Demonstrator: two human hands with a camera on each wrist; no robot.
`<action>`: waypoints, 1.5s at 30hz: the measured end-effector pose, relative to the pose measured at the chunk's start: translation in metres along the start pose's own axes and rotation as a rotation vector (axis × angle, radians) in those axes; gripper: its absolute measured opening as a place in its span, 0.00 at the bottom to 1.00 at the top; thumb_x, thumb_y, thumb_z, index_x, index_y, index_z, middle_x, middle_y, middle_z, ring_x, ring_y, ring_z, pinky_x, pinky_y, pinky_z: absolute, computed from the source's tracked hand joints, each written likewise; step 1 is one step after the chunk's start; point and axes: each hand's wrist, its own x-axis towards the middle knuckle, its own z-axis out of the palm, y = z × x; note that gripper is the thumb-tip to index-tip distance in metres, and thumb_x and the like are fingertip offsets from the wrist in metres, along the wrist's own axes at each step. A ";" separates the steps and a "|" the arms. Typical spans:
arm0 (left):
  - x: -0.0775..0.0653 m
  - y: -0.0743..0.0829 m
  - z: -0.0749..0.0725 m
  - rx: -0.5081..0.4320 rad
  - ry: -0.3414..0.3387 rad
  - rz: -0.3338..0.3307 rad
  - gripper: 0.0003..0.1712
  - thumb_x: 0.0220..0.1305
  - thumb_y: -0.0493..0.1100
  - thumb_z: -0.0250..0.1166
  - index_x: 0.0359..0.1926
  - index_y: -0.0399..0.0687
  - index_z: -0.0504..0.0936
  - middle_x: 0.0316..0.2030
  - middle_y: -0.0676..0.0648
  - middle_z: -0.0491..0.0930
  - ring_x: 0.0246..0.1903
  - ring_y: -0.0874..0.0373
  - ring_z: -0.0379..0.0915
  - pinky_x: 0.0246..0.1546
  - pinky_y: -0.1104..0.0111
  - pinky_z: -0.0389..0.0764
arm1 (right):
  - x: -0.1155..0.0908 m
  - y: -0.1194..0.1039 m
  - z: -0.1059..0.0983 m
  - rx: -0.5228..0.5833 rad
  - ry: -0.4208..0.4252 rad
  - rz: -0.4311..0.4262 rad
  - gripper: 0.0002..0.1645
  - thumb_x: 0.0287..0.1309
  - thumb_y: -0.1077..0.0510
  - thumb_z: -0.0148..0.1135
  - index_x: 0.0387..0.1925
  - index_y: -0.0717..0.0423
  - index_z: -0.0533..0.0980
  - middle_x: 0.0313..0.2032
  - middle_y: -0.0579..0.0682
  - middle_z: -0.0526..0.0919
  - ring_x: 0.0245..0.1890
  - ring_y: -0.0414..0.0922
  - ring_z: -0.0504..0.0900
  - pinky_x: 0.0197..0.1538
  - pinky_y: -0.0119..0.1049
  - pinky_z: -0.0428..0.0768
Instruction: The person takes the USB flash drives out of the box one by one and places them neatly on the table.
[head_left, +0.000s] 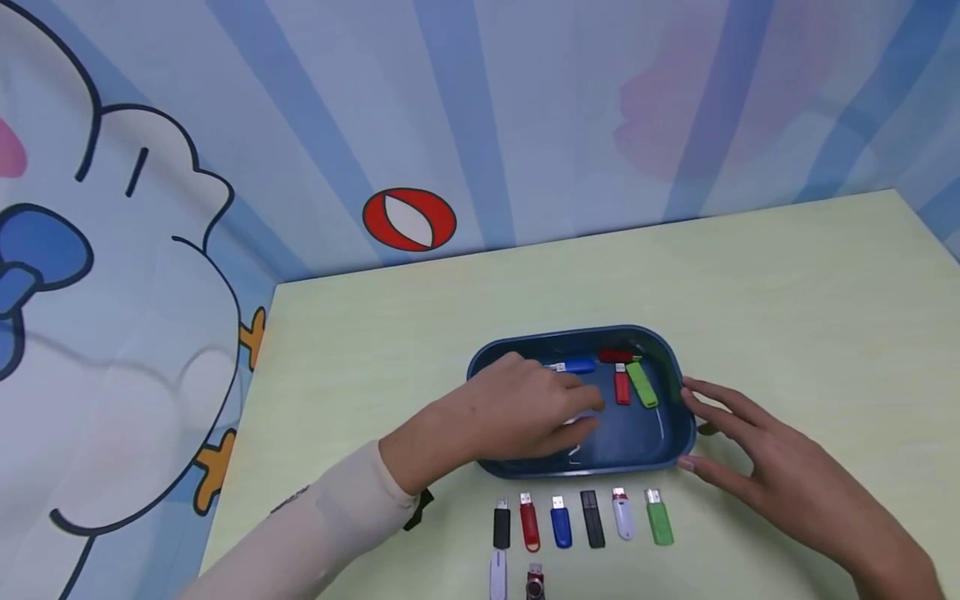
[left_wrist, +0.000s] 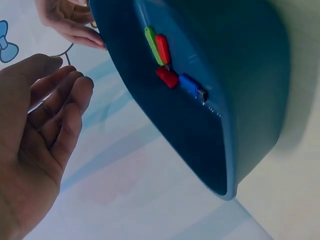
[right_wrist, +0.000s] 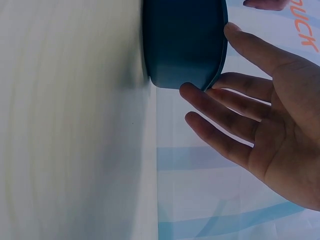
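Note:
My left hand [head_left: 525, 408] reaches over the dark blue tray [head_left: 637, 446], fingers loosely bent. In the left wrist view that hand [left_wrist: 45, 115] shows nothing between thumb and fingertips. Inside the tray lie a blue USB stick [head_left: 579, 366], a dark red one [head_left: 615, 356], a red one [head_left: 622, 387] and a green one [head_left: 642, 385]. Something whitish [head_left: 583, 416] shows below the left fingers, partly hidden by them. At the tray's right end my right hand [head_left: 772, 467] rests its fingertips and thumb along the rim, fingers spread and nearly straight.
In front of the tray is a row of USB sticks: black [head_left: 502, 527], red [head_left: 529, 525], blue [head_left: 561, 525], dark grey [head_left: 592, 521], white [head_left: 623, 515] and green [head_left: 659, 521]. Nearer are a white one [head_left: 498, 575] and a dark red one [head_left: 535, 583]. A printed wall [head_left: 562, 125] backs the table [head_left: 360, 358].

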 end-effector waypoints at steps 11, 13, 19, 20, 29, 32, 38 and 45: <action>0.006 -0.012 -0.006 -0.043 0.019 -0.043 0.13 0.78 0.52 0.63 0.54 0.52 0.86 0.31 0.55 0.88 0.24 0.66 0.78 0.21 0.79 0.68 | -0.002 0.000 0.000 -0.023 0.027 -0.023 0.50 0.62 0.35 0.74 0.78 0.49 0.68 0.76 0.53 0.69 0.55 0.53 0.88 0.48 0.58 0.88; 0.007 -0.015 -0.008 -0.052 0.022 -0.059 0.13 0.78 0.51 0.63 0.55 0.52 0.86 0.33 0.54 0.89 0.26 0.66 0.80 0.23 0.79 0.71 | -0.002 -0.001 -0.001 -0.026 0.036 -0.032 0.50 0.61 0.36 0.75 0.78 0.50 0.68 0.76 0.52 0.70 0.55 0.52 0.89 0.48 0.58 0.88; 0.012 -0.022 -0.013 -0.082 0.014 -0.107 0.15 0.79 0.52 0.61 0.56 0.52 0.86 0.35 0.55 0.89 0.25 0.66 0.78 0.24 0.78 0.73 | -0.002 -0.001 -0.003 -0.040 0.047 -0.041 0.50 0.61 0.37 0.75 0.78 0.49 0.68 0.76 0.52 0.69 0.55 0.53 0.88 0.49 0.58 0.87; 0.013 -0.023 -0.013 -0.089 0.013 -0.111 0.15 0.79 0.52 0.61 0.56 0.52 0.86 0.34 0.55 0.88 0.26 0.67 0.78 0.25 0.78 0.73 | -0.002 -0.001 -0.003 -0.044 0.046 -0.041 0.50 0.61 0.36 0.75 0.78 0.49 0.68 0.76 0.52 0.69 0.56 0.53 0.88 0.49 0.58 0.87; 0.023 -0.031 -0.014 -0.116 0.008 -0.130 0.13 0.79 0.52 0.62 0.53 0.52 0.86 0.34 0.54 0.88 0.26 0.66 0.77 0.26 0.77 0.74 | -0.002 -0.001 -0.003 -0.046 0.044 -0.039 0.49 0.62 0.36 0.75 0.78 0.51 0.69 0.77 0.52 0.68 0.56 0.53 0.88 0.49 0.58 0.87; 0.027 -0.034 -0.012 -0.123 -0.013 -0.140 0.13 0.79 0.52 0.61 0.52 0.53 0.86 0.34 0.55 0.88 0.26 0.65 0.76 0.26 0.77 0.74 | -0.002 0.000 -0.003 -0.035 0.038 -0.038 0.49 0.62 0.36 0.74 0.78 0.50 0.69 0.77 0.52 0.68 0.56 0.53 0.88 0.49 0.58 0.87; 0.035 -0.041 -0.010 -0.110 -0.044 -0.157 0.14 0.79 0.53 0.61 0.53 0.53 0.86 0.35 0.55 0.87 0.28 0.65 0.77 0.28 0.75 0.77 | -0.002 -0.001 -0.001 -0.032 0.035 -0.044 0.49 0.62 0.36 0.74 0.77 0.51 0.70 0.77 0.52 0.68 0.56 0.53 0.88 0.49 0.58 0.87; 0.042 -0.048 -0.008 -0.098 -0.088 -0.166 0.15 0.78 0.53 0.62 0.56 0.54 0.86 0.41 0.54 0.90 0.31 0.64 0.80 0.33 0.73 0.81 | -0.002 -0.002 -0.001 -0.020 0.028 -0.032 0.49 0.62 0.36 0.74 0.78 0.50 0.69 0.77 0.52 0.68 0.55 0.52 0.88 0.48 0.58 0.88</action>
